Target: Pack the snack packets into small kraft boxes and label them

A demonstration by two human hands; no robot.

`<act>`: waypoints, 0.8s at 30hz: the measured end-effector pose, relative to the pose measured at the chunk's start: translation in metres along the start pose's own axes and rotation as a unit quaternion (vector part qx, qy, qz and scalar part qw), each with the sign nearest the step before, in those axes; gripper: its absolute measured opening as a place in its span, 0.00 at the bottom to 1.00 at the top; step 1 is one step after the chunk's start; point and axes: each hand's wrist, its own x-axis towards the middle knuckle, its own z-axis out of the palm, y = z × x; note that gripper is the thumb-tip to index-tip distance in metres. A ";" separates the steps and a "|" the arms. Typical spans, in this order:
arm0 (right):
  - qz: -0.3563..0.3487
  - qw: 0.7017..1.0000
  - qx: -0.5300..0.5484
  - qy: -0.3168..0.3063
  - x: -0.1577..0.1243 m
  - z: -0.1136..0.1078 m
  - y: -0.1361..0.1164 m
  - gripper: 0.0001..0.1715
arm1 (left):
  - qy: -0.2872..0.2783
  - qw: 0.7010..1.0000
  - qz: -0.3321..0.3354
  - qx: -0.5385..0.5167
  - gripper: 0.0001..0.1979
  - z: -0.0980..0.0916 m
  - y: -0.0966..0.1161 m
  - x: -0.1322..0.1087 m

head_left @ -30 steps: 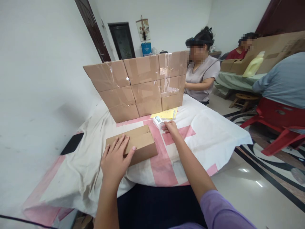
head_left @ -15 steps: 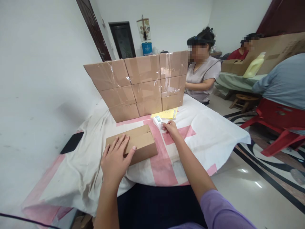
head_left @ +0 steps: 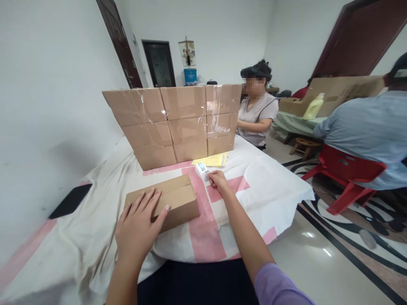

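Note:
A closed brown cardboard box (head_left: 173,190) lies on the cloth in front of me. My left hand (head_left: 140,220) rests flat on its near left part, fingers spread and thumb along the front edge. To the right of the box, a small white box (head_left: 202,170) with a blue-green picture or window on top lies on a pink stripe. The fingers of my right hand (head_left: 218,180) are pinched together at its near right edge. Whether anything thin is between those fingertips is too small to tell. Just behind it are yellow sheets (head_left: 211,160).
A wall of several taped cardboard boxes (head_left: 187,123) stands across the far side of the tablecloth (head_left: 260,182). A black flat object (head_left: 70,201) lies at the left edge. One person (head_left: 259,110) sits beyond the boxes; another (head_left: 362,135) sits on a red chair (head_left: 348,163) at right.
The view has shifted, so the table sits further left and slightly lower. Both hands keep their places, the left on the cardboard box and the right at the small white box.

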 end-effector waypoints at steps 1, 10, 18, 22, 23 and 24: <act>0.003 1.000 -0.004 -0.005 0.000 -0.002 0.000 0.19 | 0.000 1.000 0.001 0.000 0.30 0.002 -0.002 0.000; 0.019 0.999 -0.018 -0.030 -0.001 -0.008 0.002 0.18 | 0.017 1.000 0.020 0.002 0.33 0.009 -0.008 -0.001; 0.031 0.999 -0.001 -0.034 0.002 -0.007 -0.001 0.15 | 0.022 0.999 0.025 0.000 0.32 0.010 -0.008 -0.001; 0.021 0.999 0.013 -0.036 0.003 -0.007 0.000 0.14 | 0.012 1.000 0.024 0.007 0.32 0.012 -0.012 0.000; 0.017 0.999 0.016 -0.038 0.004 -0.007 0.001 0.13 | 0.011 1.000 0.023 0.008 0.32 0.012 -0.013 0.000; 0.014 0.999 0.018 -0.039 0.004 -0.007 0.002 0.13 | 0.011 1.000 0.023 0.009 0.32 0.012 -0.013 0.000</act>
